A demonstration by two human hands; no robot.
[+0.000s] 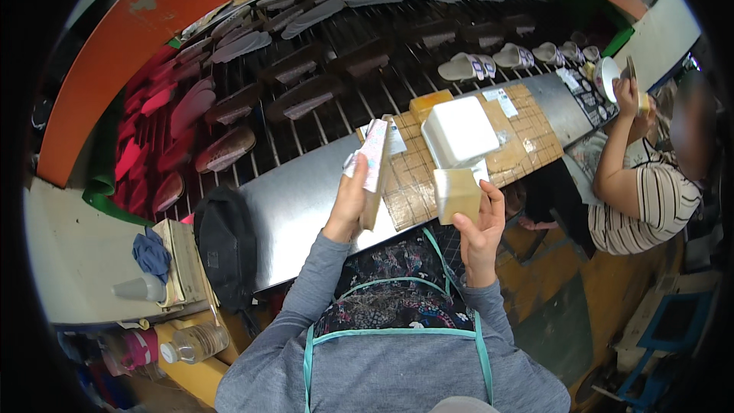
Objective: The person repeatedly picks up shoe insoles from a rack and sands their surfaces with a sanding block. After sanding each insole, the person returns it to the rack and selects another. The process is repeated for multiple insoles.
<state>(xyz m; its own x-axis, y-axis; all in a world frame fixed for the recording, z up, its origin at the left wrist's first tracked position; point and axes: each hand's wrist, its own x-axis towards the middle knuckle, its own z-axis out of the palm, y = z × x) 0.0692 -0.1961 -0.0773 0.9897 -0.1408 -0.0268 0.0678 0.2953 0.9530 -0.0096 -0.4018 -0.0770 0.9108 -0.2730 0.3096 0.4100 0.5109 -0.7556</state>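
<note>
My left hand (pixel 350 203) is closed round a slipper (pixel 374 167), held upright and edge-on, with a pale pink patterned upper and a tan side. My right hand (pixel 483 231) pinches a pale yellow sponge block (pixel 458 196) between thumb and fingers, apart from the slipper. Just beyond the sponge, a white plastic tub (pixel 459 132) stands on a taped cardboard sheet (pixel 527 134). An orange-yellow block (pixel 430 104) lies behind the tub.
Rows of soles and slippers lie on a dark slatted rack (pixel 329 118) under an orange frame (pixel 92 92). A metal ledge (pixel 283 214) runs in front, with a black bag (pixel 225 237) at its left. At right, a co-worker (pixel 646 191) holds things near a white bowl (pixel 606 79).
</note>
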